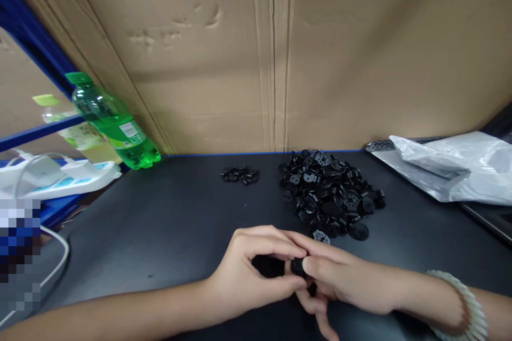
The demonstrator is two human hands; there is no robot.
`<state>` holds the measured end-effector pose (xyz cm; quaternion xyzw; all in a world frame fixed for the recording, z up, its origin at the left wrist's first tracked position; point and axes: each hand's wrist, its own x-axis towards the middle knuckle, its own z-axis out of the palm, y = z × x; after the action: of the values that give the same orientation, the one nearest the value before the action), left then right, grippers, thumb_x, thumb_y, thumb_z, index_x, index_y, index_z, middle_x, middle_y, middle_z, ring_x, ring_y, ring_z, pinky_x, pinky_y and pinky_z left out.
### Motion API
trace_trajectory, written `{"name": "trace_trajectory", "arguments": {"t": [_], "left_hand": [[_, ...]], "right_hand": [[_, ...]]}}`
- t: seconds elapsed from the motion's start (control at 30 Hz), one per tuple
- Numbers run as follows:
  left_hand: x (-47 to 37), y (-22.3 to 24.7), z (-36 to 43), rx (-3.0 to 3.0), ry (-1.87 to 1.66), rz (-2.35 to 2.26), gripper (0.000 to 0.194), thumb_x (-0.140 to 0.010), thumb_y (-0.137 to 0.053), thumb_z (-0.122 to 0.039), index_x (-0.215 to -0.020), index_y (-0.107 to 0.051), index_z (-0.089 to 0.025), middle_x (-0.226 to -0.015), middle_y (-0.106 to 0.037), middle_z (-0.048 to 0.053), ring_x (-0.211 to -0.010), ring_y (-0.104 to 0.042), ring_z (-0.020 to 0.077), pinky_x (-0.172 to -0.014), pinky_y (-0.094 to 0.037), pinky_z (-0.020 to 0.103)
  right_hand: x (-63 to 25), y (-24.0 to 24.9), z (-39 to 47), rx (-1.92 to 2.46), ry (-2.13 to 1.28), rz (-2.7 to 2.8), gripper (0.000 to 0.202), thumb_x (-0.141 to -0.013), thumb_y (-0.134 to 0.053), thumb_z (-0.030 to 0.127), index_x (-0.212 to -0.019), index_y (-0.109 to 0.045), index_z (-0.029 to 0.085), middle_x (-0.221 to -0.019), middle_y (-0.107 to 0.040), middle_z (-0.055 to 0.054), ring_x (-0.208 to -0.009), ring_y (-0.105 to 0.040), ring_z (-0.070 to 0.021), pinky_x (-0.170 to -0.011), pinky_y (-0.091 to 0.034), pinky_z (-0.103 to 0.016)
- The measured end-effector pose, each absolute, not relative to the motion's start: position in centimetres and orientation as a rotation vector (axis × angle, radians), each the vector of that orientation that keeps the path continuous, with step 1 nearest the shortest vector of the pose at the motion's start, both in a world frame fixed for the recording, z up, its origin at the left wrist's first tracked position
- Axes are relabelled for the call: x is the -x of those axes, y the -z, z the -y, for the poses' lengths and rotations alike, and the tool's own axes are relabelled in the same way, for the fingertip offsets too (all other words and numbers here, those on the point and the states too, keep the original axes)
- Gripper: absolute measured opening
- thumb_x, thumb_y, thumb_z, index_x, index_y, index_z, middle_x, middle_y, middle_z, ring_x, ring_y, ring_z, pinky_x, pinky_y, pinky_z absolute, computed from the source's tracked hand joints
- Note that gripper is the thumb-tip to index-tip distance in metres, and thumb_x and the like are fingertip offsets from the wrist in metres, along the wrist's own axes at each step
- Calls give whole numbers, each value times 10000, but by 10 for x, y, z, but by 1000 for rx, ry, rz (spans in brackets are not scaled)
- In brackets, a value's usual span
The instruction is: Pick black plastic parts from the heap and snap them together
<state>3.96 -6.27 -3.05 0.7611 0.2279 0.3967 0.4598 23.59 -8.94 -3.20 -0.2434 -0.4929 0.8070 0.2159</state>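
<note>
Near the front of the dark table, my left hand (256,269) and my right hand (340,274) meet around a small black part (298,267). The left thumb and fingertips pinch it from the left side. My right thumb presses on it from the right, and the right fingers lie partly hidden behind and below. Just beyond my right hand is a large pile of black round plastic parts (332,200). A smaller cluster of black pieces (240,174) lies farther back, left of the pile.
A green bottle (116,122) and a paler bottle (82,136) lean at the left, beside a white power strip (76,181) with plugs and cables. Plastic bags (460,168) lie at the right. A cardboard wall (208,58) rises behind the table (168,218).
</note>
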Motion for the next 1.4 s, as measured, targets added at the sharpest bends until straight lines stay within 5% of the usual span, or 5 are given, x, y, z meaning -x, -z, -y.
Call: {"name": "trace_trajectory", "arguments": {"t": [0.43, 0.6, 0.8, 1.1, 1.4], "left_hand": [[-37, 33, 58, -1259, -779, -657, 181, -747, -795, -178, -928, -798, -170, -889, -732, 72, -784, -717, 173, -706, -583, 243], [-34, 26, 54, -900, -749, -558, 173, -754, -813, -173, -917, -758, -155, -895, -757, 69, -720, -698, 135, -729, -547, 237], [-31, 27, 52, -805, -738, -549, 231, -712, -857, -142, -914, -745, -155, -930, -754, 69, -843, -697, 159, -863, -527, 287], [-27, 33, 50, -965, -765, -608, 365, -717, -876, -194, -1052, -734, -194, -999, -732, 59, -912, -658, 146, -879, -489, 267], [-25, 30, 49, -999, -735, -616, 320, -731, -853, -226, -1025, -735, -186, -953, -717, 50, -888, -636, 142, -857, -474, 251]], "right_hand": [[-235, 44, 86, 531, -2280, 1193, 532, -895, -545, 337, -1395, -401, 228, -911, -531, -15, -693, -574, -103, -516, -480, -212], [-244, 38, 92, 643, -1956, 1456, 671, -951, -566, 302, -1494, -175, 341, -1128, -563, -60, -802, -663, -123, -635, -567, -278], [-247, 27, 93, 927, -1569, 1726, 421, -869, -610, 156, -1230, -424, 266, -1064, -622, -35, -921, -636, -159, -606, -561, -226], [-325, -16, 61, 1362, 100, 1878, 328, -861, -629, 363, -1149, -564, 219, -1152, -679, -114, -795, -692, -207, -763, -571, -406], [-357, -20, 41, 1655, -83, 2099, 503, -850, -616, 530, -1189, -638, 158, -1054, -749, -129, -888, -702, -268, -778, -562, -422]]}}
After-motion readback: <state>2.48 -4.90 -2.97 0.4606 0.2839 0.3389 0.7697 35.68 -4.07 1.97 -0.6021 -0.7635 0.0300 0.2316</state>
